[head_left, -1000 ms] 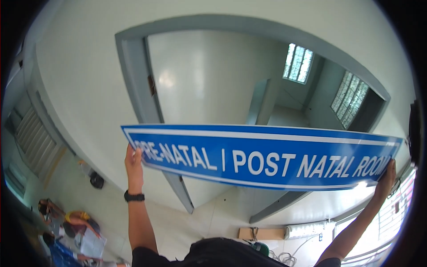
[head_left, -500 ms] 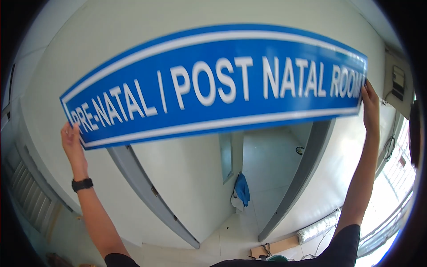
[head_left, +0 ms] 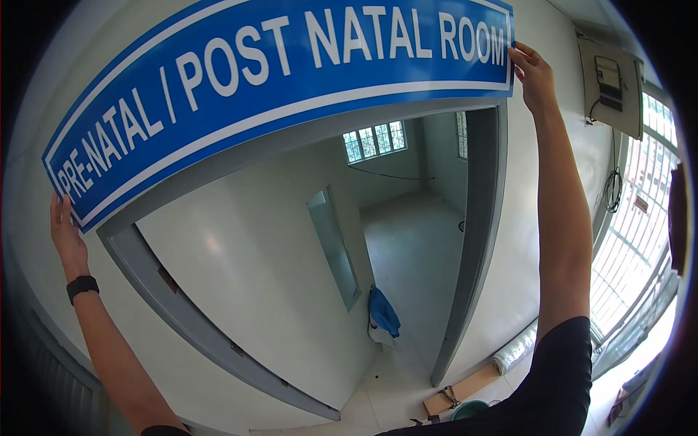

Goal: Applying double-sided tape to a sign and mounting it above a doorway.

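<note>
the left hand (head_left: 70, 243) holds the blue sign (head_left: 291, 87) by its left short edge, near the lower left corner, and the right hand (head_left: 534, 76) grasps the right short edge with its fingertips; neither is released or clenched into a fist, and how firmly each presses i cannot tell. the sign lies just above the top edge of the grey door frame (head_left: 483, 218), its lower corners close to the frame's two upper corners. judging by this, lifting and lining up look largely done, while the fixing seems left: no fastener shows, both hands bear on the sign, and whether its back touches the wall (head_left: 534, 254) is hidden. both arms reach up and apart, the left one, with a dark wristband (head_left: 82, 287), slanting outward, the right one steeper, bent at the elbow. within the frame are a barred window (head_left: 374, 142) and a blue cloth (head_left: 383, 312); by the frame's lower right end lie a brown board (head_left: 462, 389) and a silvery roll (head_left: 515, 349).
</note>
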Tool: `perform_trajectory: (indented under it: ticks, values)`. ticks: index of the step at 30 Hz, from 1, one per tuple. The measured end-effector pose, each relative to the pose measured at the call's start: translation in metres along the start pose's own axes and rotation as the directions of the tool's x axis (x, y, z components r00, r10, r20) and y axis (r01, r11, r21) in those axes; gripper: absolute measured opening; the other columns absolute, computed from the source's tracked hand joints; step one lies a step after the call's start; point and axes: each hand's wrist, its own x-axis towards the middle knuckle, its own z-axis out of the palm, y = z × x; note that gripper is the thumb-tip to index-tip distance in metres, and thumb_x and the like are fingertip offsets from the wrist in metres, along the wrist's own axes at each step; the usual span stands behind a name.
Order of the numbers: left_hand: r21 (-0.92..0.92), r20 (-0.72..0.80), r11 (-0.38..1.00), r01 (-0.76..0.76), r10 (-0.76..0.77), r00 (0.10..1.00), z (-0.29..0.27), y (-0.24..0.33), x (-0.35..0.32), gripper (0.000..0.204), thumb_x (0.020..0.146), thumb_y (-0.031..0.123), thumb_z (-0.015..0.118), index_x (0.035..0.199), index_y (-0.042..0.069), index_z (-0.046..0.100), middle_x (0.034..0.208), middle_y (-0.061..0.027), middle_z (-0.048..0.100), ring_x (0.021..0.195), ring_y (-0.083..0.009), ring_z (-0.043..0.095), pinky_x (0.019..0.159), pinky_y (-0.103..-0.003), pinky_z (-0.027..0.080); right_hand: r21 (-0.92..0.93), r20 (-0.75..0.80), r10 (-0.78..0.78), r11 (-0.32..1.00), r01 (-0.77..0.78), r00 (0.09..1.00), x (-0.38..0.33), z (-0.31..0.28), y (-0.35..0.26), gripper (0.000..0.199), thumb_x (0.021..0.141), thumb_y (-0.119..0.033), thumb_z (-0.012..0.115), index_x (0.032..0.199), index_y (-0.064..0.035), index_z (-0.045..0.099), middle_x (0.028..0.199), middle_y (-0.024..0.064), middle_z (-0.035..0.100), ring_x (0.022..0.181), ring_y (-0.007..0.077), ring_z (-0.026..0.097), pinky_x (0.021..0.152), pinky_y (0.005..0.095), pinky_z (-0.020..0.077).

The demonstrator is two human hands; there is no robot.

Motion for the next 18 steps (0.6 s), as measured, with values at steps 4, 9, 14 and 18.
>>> perform_trajectory:
  ticks: [4, 9, 14, 18]
  values:
    - [-0.051, -0.002, 0.998, -0.039, 0.039, 0.999, -0.002, -0.014, 0.006, 0.068, 0.096, 0.042, 0.069, 0.152, 0.009, 0.047, 0.146, -0.0184, 0.055, 0.14, -0.0292, 0.047, 0.117, -0.042, 0.033, 0.067, -0.008, -0.043, 0.997, 0.044, 0.999, 0.006, 0.009, 0.009, 0.043, 0.09, -0.022, 0.079, 0.126, -0.001, 0.069, 0.114, 0.0126, 0.072, 0.108, 0.0228, 0.064, 0.107, 0.0399, 0.0403]
    - [0.01, 0.071, 0.99, -0.141, 0.14, 0.988, -0.01, -0.042, 0.016, 0.071, 0.099, 0.046, 0.065, 0.155, 0.01, 0.042, 0.151, -0.0162, 0.049, 0.144, -0.0275, 0.042, 0.119, -0.041, 0.031, 0.222, 0.05, -0.03, 0.975, 0.018, 0.998, 0.012, 0.018, 0.012, 0.042, 0.094, -0.024, 0.075, 0.13, -0.0034, 0.067, 0.114, 0.0045, 0.071, 0.107, 0.0144, 0.061, 0.096, 0.0322, 0.0434]
    - [-0.083, 0.128, 0.988, -0.132, 0.142, 0.982, -0.021, -0.053, 0.026, 0.069, 0.101, 0.045, 0.062, 0.156, 0.009, 0.039, 0.153, -0.0139, 0.047, 0.144, -0.025, 0.041, 0.119, -0.042, 0.03, 0.266, 0.079, -0.017, 0.964, -0.005, 0.997, 0.023, 0.015, 0.026, 0.041, 0.091, -0.023, 0.078, 0.128, -0.0069, 0.069, 0.114, 0.0036, 0.071, 0.108, 0.0149, 0.061, 0.095, 0.036, 0.0419]
    - [-0.073, 0.172, 0.986, -0.151, 0.162, 0.972, -0.018, -0.064, 0.035, 0.068, 0.103, 0.045, 0.058, 0.157, 0.009, 0.037, 0.155, -0.0118, 0.044, 0.144, -0.0231, 0.04, 0.119, -0.041, 0.03, 0.208, 0.062, 0.002, 0.978, -0.015, 0.998, 0.016, 0.022, 0.014, 0.043, 0.09, -0.026, 0.08, 0.126, -0.0065, 0.07, 0.117, 0.0054, 0.071, 0.113, 0.0182, 0.061, 0.096, 0.0436, 0.0398]
